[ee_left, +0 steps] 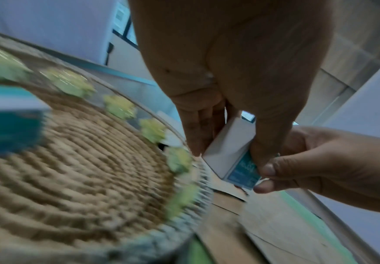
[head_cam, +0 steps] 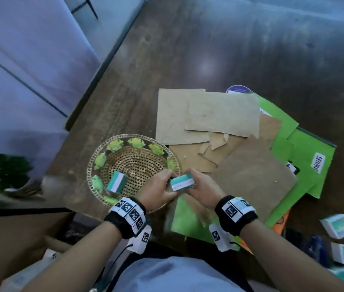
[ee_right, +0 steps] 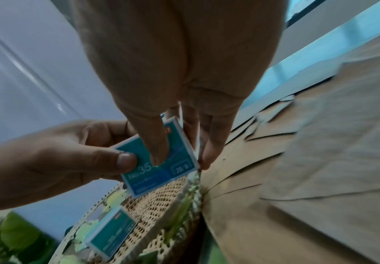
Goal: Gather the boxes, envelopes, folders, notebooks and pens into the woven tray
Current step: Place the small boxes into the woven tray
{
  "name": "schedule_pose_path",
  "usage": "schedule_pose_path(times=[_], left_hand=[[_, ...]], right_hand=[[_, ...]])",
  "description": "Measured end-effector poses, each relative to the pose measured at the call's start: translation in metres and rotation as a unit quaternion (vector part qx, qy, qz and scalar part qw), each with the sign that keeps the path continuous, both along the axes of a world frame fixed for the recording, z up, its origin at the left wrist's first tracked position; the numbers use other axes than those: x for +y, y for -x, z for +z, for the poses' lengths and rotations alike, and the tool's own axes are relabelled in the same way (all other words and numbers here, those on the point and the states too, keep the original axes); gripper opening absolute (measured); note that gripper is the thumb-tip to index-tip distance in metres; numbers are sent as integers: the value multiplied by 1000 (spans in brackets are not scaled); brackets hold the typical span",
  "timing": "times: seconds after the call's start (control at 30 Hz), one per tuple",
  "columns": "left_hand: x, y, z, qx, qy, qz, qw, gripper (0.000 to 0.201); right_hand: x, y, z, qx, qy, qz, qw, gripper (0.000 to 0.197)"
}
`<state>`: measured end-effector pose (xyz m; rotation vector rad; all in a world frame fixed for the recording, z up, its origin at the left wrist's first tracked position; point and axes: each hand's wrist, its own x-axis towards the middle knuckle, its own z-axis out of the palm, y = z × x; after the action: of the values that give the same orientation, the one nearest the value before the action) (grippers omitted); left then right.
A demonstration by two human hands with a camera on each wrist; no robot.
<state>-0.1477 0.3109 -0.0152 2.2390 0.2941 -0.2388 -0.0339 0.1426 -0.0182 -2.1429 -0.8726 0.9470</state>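
Observation:
Both hands hold one small teal-and-white box (head_cam: 182, 183) just over the right rim of the round woven tray (head_cam: 95, 157). My left hand (head_cam: 159, 189) pinches its left end, thumb on top. My right hand (head_cam: 201, 187) pinches its right end. The left wrist view shows the box (ee_left: 230, 157) between my fingers (ee_left: 195, 132) and thumb, and the right wrist view shows its teal face (ee_right: 161, 166). Another such box (head_cam: 116, 181) lies inside the tray, also seen as a box (ee_right: 111, 232) on the weave. Brown envelopes (head_cam: 207, 114) and green folders (head_cam: 312, 157) lie to the right.
Three more teal boxes (head_cam: 338, 225) sit at the table's near right edge beside something dark blue (head_cam: 312, 247). An orange item (head_cam: 281, 223) peeks from under the folders. A purple round object (head_cam: 238, 89) lies behind the envelopes. A leafy plant (head_cam: 0, 171) stands off the table's left.

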Motion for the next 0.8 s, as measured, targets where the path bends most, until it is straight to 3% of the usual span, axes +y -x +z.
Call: schedule_pose_path(times=[0.2,0.33,0.43,0.53,0.63,0.8], left_hand=[[79,48,-15,68,-122,2,990,42],[117,60,-33,148,-224,-73,960,70],[144,66,-39,232,-238,-83,939,94],[162,67,-46,282,-198,-80,935,98],[169,67,-49,283,-148,-79,944,92],[174,70,-54,248,-159,-130,947,112]], right_hand=[[100,27,-21,-43,64,142,987,40],[149,44,-43,-45,135,201,969,43],[171,52,-54,-60,178,240,953,40],[181,59,-59,-63,166,240,954,40],[188,64,-62,-48,145,224,962,46],[192,76,-61,32,109,137,984,79]])
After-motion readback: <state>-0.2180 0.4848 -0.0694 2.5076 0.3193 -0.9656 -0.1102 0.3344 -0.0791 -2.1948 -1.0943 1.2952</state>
